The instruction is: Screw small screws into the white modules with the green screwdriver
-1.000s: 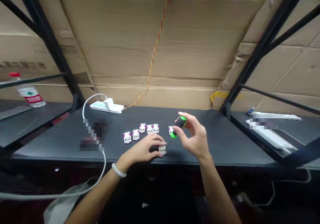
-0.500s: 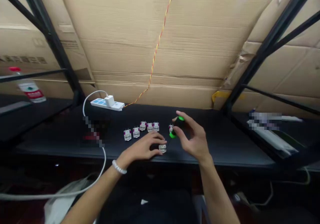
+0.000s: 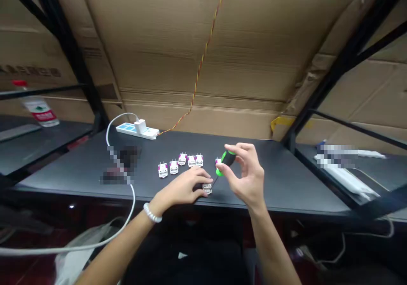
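Observation:
My left hand (image 3: 187,185), with a pale beaded bracelet at the wrist, pinches a small white plug part (image 3: 207,188) against the table near its front edge. My right hand (image 3: 244,170) grips a screwdriver (image 3: 228,158) by its black and green handle. The screwdriver slants down to the left, and its thin shaft reaches the right side of the held part; whether the tip touches it I cannot tell. Beyond my left hand stand several white and purple plug parts with pins, among them one plug part (image 3: 163,170). Another plug part (image 3: 218,161) is partly hidden behind the screwdriver.
A white power strip (image 3: 127,128) with a charger (image 3: 140,126) lies at the back left, its white cable (image 3: 132,200) crossing the table's front edge. Cardboard (image 3: 203,64) walls the back. Black shelf posts (image 3: 295,128) stand at both sides. A bottle (image 3: 41,111) is far left.
My right hand has turned slightly around the screwdriver handle, its fingers now more bunched over the end, with the handle tilted more. My left hand and the held part stay put. The picture's brightness has shifted.

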Action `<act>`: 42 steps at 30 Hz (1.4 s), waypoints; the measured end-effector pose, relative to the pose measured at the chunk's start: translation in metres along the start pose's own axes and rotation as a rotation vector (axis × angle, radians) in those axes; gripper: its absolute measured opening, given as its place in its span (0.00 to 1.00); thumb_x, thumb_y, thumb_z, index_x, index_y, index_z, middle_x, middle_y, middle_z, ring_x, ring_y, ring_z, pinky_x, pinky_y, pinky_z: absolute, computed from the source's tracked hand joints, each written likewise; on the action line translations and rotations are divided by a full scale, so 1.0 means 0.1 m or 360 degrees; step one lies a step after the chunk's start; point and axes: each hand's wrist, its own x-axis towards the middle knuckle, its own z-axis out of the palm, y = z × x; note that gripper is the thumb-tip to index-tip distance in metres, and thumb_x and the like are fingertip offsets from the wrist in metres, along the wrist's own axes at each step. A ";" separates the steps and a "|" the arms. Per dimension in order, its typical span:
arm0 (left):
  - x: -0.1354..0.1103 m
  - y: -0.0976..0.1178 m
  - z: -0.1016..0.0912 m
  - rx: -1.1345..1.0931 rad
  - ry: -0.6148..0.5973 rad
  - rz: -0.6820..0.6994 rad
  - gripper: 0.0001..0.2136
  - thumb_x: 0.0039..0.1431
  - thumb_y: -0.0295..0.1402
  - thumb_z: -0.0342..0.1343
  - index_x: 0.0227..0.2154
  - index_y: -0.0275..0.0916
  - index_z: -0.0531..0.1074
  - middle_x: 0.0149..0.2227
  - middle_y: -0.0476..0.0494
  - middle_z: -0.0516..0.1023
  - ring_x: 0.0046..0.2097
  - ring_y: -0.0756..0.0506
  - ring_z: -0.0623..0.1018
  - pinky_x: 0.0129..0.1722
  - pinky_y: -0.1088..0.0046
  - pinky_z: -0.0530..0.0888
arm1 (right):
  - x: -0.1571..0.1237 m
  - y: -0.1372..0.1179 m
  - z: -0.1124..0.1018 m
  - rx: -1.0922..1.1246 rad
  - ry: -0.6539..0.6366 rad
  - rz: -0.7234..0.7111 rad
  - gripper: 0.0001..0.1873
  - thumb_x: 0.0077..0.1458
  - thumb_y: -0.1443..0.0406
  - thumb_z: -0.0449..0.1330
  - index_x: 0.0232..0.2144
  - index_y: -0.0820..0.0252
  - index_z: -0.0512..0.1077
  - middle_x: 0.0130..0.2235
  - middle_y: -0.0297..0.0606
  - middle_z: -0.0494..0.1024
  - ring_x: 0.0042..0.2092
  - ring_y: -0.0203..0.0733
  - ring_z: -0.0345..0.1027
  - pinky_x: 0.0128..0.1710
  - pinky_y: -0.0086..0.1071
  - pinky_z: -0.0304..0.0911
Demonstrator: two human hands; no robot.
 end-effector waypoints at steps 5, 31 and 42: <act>0.00 0.06 0.00 0.0023 -0.0002 -0.0032 0.16 0.64 0.30 0.66 0.55 0.42 0.81 0.56 0.38 0.80 0.59 0.37 0.78 0.63 0.58 0.73 | 0.00 -0.08 -0.04 -0.0011 0.0020 0.0047 0.16 0.65 0.64 0.66 0.55 0.47 0.80 0.50 0.41 0.77 0.46 0.46 0.79 0.47 0.43 0.79; -0.05 0.00 0.04 -0.0119 0.0037 0.0091 0.17 0.66 0.29 0.63 0.57 0.41 0.79 0.60 0.37 0.79 0.62 0.38 0.77 0.67 0.56 0.73 | 0.05 0.00 0.01 -0.0006 0.0013 0.0034 0.19 0.69 0.62 0.61 0.60 0.49 0.76 0.52 0.42 0.78 0.48 0.45 0.77 0.51 0.43 0.76; -0.05 0.01 0.04 -0.0096 0.0052 0.0103 0.16 0.67 0.30 0.63 0.56 0.42 0.79 0.59 0.37 0.79 0.61 0.38 0.77 0.66 0.55 0.73 | 0.02 -0.12 -0.01 -0.0068 -0.0080 0.0011 0.18 0.69 0.63 0.60 0.60 0.50 0.75 0.53 0.44 0.78 0.49 0.46 0.78 0.52 0.45 0.76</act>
